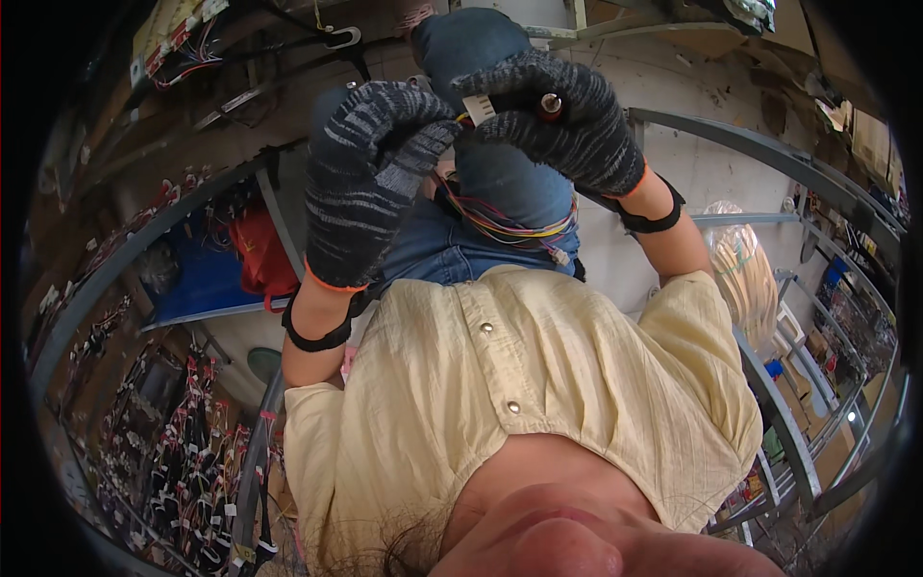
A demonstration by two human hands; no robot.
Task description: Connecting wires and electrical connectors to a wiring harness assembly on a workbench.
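Note:
Both my hands wear dark grey striped knit gloves with orange cuffs, and they meet over my knees. A white plug connector (478, 108) is pinched in the fingers of my right hand (567, 120). That hand also has a tool with a round metal end (551, 104) in its grip; most of the tool is hidden. Closed beside the connector, my left hand (370, 178) pinches the short coloured wires (465, 119) that enter it. Across my lap lies a bundle of multicoloured wires (510, 228), ending at a small white plug (560, 257).
Grey metal rails (769, 146) curve around me on both sides. To the left are a red bag (264, 252) on a blue panel (197, 279) and many hanging wire harnesses (197, 452). A plastic-wrapped coil (742, 274) stands at the right.

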